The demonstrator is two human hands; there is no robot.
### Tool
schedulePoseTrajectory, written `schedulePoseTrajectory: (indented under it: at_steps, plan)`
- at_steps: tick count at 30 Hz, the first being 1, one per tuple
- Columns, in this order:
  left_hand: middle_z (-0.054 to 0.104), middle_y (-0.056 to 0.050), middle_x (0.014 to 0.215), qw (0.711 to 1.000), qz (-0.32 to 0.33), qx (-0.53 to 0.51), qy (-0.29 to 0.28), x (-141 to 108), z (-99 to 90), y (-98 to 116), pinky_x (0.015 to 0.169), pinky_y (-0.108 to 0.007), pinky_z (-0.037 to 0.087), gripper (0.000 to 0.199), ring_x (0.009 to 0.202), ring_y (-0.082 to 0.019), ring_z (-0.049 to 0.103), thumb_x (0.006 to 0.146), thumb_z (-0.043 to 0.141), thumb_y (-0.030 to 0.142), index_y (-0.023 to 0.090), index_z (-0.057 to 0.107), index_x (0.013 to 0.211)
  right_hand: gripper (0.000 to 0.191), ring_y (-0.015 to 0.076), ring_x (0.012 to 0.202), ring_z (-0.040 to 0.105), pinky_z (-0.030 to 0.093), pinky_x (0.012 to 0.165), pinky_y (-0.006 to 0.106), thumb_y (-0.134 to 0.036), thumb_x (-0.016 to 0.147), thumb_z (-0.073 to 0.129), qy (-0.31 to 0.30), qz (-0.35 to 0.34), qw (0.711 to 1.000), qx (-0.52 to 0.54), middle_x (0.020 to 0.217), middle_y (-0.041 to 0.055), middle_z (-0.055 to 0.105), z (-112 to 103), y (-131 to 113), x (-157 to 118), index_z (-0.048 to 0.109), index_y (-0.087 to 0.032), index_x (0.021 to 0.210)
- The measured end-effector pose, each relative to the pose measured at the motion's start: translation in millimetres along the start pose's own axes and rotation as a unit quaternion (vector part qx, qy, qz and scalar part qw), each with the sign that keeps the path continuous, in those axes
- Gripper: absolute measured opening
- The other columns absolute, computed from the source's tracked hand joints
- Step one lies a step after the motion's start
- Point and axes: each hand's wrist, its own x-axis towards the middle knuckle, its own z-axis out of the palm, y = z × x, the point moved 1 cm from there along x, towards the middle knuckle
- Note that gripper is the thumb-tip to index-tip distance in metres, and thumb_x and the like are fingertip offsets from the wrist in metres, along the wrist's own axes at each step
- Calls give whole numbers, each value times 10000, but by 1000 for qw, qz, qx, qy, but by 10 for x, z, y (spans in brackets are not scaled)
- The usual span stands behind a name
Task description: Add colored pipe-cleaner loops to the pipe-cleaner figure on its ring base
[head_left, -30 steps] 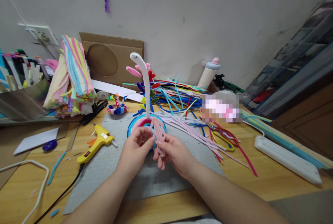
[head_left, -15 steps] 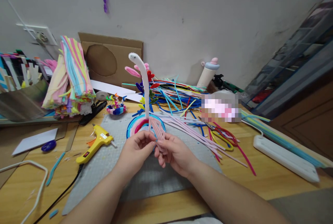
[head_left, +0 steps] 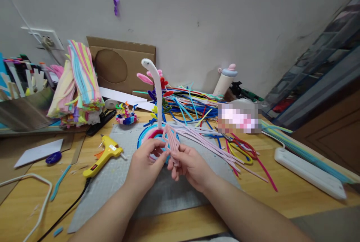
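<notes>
A small bunch of folded pale pink pipe cleaners (head_left: 171, 137) stands up between my hands. My right hand (head_left: 189, 163) pinches its lower end with thumb and curled fingers. Closed in a pinch, my left hand (head_left: 147, 161) meets the bunch's left edge; the fingertips partly hide what they grip. Just behind is a round coil of blue, pink and red pipe cleaners (head_left: 143, 137), partly covered by my hands. From it rises a long white fuzzy neck (head_left: 159, 99) with a small eyed head, bent to the left. Pink, red, blue and green petal shapes (head_left: 146, 78) show around the neck.
A yellow glue gun (head_left: 105, 154) lies left on the grey cutting mat (head_left: 112, 197). Loose pink pipe cleaners (head_left: 208, 142) and scissors (head_left: 239, 152) are on the right, near a white power strip (head_left: 309, 172). A bottle (head_left: 225, 81) leans by the wall.
The pink bunch is turned slightly and its strands are spread more toward the camera. My left fingers have shifted a little around its edge. The view has moved slightly.
</notes>
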Motion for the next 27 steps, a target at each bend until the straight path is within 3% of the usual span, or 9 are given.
schedulePoseTrajectory:
  at_steps: [2,5,10,14,27]
  plan:
    - [627,-26,835,1000,-5,-14,-9,2,10,-4,646,-261,453,149,691,-139,573,768,595,282,192,610,885,199,72,356,526,402,340,144,-341,812,548,3,-5,1000,-13,567,-18,607,-6,4,1,507,-150,849]
    - [646,-37,827,988,-79,-127,-28,16,42,-25,645,-257,461,165,720,-151,594,763,601,314,178,620,855,197,59,324,488,363,315,129,-338,799,561,20,-16,998,-53,521,-37,579,-5,13,3,509,-148,814]
    - [582,10,620,946,-191,-258,-55,50,60,-27,486,-200,397,192,519,-91,499,694,663,333,156,588,685,199,61,326,489,360,311,135,-332,769,576,35,-21,995,-95,526,-35,582,27,32,-1,521,-141,784]
    - [541,25,568,936,-206,-281,-59,62,45,-6,460,-188,357,207,494,-81,457,669,679,335,157,576,645,217,55,319,475,341,302,131,-350,757,581,31,-13,995,-98,523,-42,574,44,31,-6,522,-145,793]
    - [549,21,583,942,-206,-251,-91,75,24,-4,469,-191,331,209,489,-74,428,702,653,352,151,595,690,176,47,311,439,317,304,139,-319,758,577,37,-8,992,-117,482,-62,534,18,31,4,520,-154,733]
